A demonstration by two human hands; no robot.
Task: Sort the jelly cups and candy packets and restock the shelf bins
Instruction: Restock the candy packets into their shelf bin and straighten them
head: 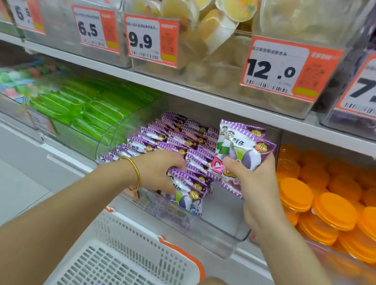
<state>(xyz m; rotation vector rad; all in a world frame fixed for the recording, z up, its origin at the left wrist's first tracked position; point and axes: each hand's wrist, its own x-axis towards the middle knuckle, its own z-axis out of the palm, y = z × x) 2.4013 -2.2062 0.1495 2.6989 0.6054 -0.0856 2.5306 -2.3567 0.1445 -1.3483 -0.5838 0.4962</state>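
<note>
Your left hand (156, 169) reaches into the clear bin (222, 233), fingers curled round a small stack of purple candy packets (187, 191) at the bin's front. Your right hand (255, 191), above the bin's right side, grips a second bunch of packets (242, 148) upright between thumb and fingers. Packet rows (170, 137) fill the bin's back. Orange jelly cups (335, 210) lie right of the bin, and a white basket (138, 269) sits below its front.
</note>
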